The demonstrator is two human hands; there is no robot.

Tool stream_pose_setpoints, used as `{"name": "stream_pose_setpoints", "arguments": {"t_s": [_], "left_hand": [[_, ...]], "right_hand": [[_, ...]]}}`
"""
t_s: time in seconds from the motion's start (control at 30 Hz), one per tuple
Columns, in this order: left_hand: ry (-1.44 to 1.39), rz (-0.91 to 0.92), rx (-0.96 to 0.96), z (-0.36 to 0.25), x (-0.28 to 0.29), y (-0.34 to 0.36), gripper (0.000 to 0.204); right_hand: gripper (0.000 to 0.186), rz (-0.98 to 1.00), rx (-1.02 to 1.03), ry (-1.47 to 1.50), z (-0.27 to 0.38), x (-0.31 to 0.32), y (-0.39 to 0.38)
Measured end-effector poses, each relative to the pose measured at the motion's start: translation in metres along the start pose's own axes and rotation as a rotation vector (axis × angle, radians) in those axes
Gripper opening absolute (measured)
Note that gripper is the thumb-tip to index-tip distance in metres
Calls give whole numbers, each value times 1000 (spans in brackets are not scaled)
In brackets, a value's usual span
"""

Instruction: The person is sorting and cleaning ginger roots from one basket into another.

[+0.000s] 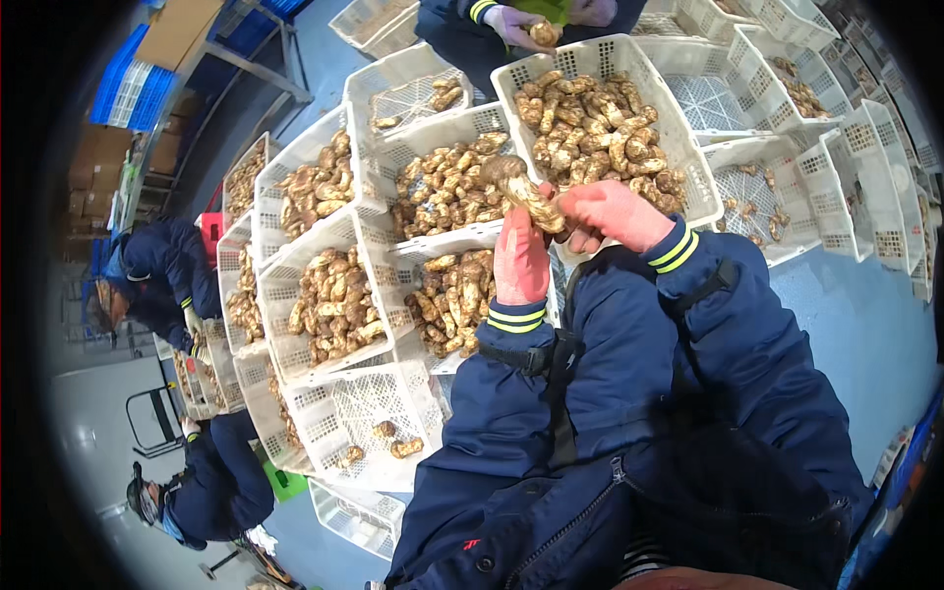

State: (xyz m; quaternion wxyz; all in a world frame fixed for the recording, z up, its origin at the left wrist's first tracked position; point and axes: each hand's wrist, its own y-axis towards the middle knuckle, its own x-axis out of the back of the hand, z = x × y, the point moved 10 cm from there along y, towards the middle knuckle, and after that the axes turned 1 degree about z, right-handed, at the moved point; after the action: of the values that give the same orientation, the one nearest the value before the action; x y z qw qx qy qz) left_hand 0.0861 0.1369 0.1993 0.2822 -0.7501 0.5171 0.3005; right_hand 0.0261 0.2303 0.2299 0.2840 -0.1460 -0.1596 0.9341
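Note:
A large mushroom (529, 197) with a brown cap and thick pale stem is raised over the crates, its cap tilted up and left. My left hand (521, 258), in a pink glove, is closed around the stem from below. Beside the stem's lower end is my right hand (618, 215), also pink-gloved, with fingers curled together. What those fingers hold, if anything, is hidden. Beyond my hands stands a white crate (700, 177) heaped with similar mushrooms. A crate of mushrooms (447, 187) lies to the left, and another pile (454, 300) is near my left wrist.
More white crates with mushrooms (334, 305) surround me on the left, and a crate (364, 398) holds only a few. Opposite, a co-worker's gloved hand (521, 28) holds a mushroom. Two other people (221, 477) work at far left. Several crates (767, 197) stand right.

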Motion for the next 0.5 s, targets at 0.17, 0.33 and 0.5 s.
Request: {"name": "stream_pose_setpoints", "arguments": {"t_s": [0.17, 0.33, 0.5], "left_hand": [[259, -237, -19, -23, 20, -30, 36], [187, -57, -202, -46, 2, -42, 35], [276, -112, -133, -38, 10, -49, 50]], "right_hand": [[21, 10, 242, -613, 15, -34, 4], [24, -90, 298, -590, 26, -28, 0], [43, -96, 441, -158, 55, -12, -9]]}}
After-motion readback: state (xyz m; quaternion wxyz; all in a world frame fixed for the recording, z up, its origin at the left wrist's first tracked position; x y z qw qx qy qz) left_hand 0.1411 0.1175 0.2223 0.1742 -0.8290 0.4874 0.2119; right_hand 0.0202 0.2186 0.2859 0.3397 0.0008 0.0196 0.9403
